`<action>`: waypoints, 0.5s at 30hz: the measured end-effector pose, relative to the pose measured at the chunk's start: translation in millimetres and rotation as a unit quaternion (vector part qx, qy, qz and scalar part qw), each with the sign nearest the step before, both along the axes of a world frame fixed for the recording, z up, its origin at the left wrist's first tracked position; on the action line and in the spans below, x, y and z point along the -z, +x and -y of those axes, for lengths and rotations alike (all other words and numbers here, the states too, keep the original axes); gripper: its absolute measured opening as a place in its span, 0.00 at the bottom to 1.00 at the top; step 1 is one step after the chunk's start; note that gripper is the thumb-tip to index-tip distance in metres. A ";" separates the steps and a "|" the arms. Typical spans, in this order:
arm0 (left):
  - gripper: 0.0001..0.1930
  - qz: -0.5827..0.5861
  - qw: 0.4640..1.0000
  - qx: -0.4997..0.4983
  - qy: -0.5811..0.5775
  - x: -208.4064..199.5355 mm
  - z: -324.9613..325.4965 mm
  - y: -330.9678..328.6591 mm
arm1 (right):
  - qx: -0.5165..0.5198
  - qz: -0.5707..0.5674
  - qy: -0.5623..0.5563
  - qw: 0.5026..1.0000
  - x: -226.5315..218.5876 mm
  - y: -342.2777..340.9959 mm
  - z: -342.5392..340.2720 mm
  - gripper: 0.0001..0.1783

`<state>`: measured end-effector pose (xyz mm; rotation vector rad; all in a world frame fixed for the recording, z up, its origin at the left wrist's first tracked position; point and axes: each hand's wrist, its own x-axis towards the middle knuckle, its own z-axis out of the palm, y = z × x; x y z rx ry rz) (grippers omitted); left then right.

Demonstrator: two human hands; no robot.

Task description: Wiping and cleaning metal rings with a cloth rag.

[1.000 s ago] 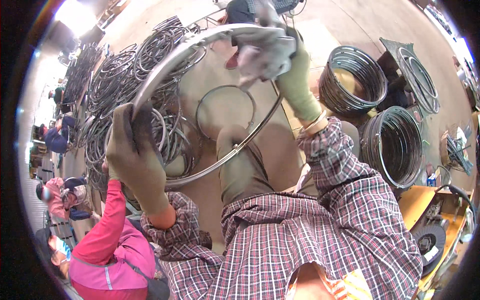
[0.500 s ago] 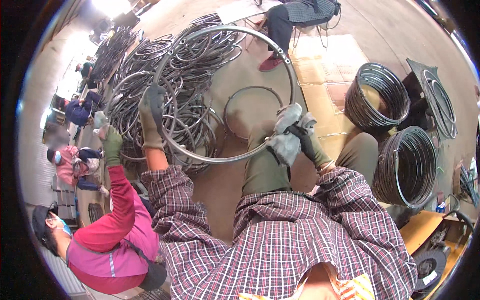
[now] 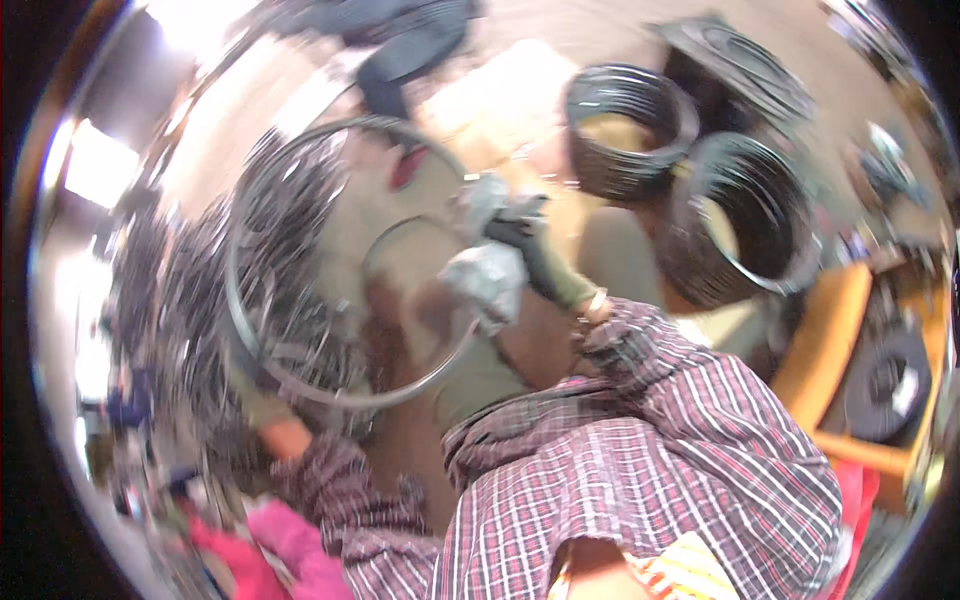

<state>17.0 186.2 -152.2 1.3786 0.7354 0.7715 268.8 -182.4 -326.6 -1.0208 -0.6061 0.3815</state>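
Observation:
A large, thin grey metal ring (image 3: 350, 403) is held up in front of my lap, tilted toward me. My left hand (image 3: 246, 362), in a dark glove and blurred, is closed at the ring's lower left side. On the ring's right side, my gloved right hand (image 3: 530, 245) grips a pale grey cloth (image 3: 487, 280), which lies against the rim. The cloth hides the fingertips and part of the ring. Another thin ring (image 3: 385, 235) lies on the floor beyond, seen through the held one.
A tangled heap of dark rings (image 3: 200, 290) spreads at left. Two stacks of black rings stand at right, a far stack (image 3: 620, 180) and a nearer stack (image 3: 700, 270). An orange frame (image 3: 820, 350) is beside me. A co-worker's pink sleeve (image 3: 300, 550) shows lower left; a seated person's leg (image 3: 385, 90) is ahead.
The view has swung right, so the scene shifts left and blurs. The cloth has moved up along the ring's right side. Both hands stay at the ring.

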 end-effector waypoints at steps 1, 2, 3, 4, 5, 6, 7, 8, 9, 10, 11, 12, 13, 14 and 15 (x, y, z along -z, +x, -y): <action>0.28 0.012 0.996 -0.005 0.085 -0.8 35.0 29.4 | 0.044 -0.032 -0.003 0.998 1.1 14.7 15.8 0.15; 0.27 -0.053 0.998 -0.017 0.008 -15.6 38.8 35.3 | 0.068 -0.065 0.004 0.996 -11.6 18.7 19.7 0.13; 0.26 -0.040 0.999 0.010 0.035 -4.1 24.5 37.6 | 0.070 -0.113 0.087 0.987 -24.2 23.4 25.0 0.12; 0.26 -0.027 0.997 0.007 0.069 -1.6 7.2 18.8 | 0.042 -0.159 0.176 0.971 -53.0 14.9 24.4 0.11; 0.26 -0.030 0.997 0.034 0.062 5.9 0.0 26.5 | 0.070 -0.158 0.173 0.970 -72.7 9.3 46.1 0.11; 0.25 -0.027 0.994 0.110 -0.001 16.3 -4.4 46.4 | 0.090 -0.196 0.146 0.966 -90.6 5.8 71.5 0.11; 0.25 -0.026 0.983 0.170 -0.057 17.3 -2.6 60.7 | 0.096 -0.235 0.126 0.959 -99.5 5.4 88.1 0.11; 0.25 -0.027 0.980 0.190 -0.059 19.3 14.8 84.2 | 0.116 -0.280 0.220 0.927 -90.1 17.2 104.6 0.13; 0.24 -0.014 0.971 0.226 -0.076 30.6 49.2 116.8 | 0.128 -0.159 0.261 0.944 -69.6 27.5 130.9 0.15; 0.24 -0.001 0.969 0.233 -0.078 21.0 80.3 120.6 | 0.108 -0.043 0.305 0.945 -56.6 30.9 145.0 0.18; 0.16 0.027 0.974 0.215 -0.062 15.6 113.1 137.8 | 0.135 -0.091 0.202 0.966 -49.2 30.6 166.5 0.18; 0.18 0.013 0.972 0.217 0.090 10.5 147.4 152.5 | 0.158 -0.139 0.096 0.973 -42.2 29.1 191.4 0.19; 0.20 0.002 0.945 0.222 0.238 3.1 178.0 172.5 | 0.204 -0.158 0.033 0.966 -43.6 25.8 224.2 0.20; 0.22 0.052 0.940 0.326 0.088 -7.3 177.2 190.2 | 0.238 -0.177 -0.026 0.955 -52.0 25.2 249.1 0.20; 0.25 0.100 0.901 0.417 -0.068 -15.7 179.4 207.1 | 0.319 -0.089 -0.037 0.943 -58.6 25.7 267.6 0.19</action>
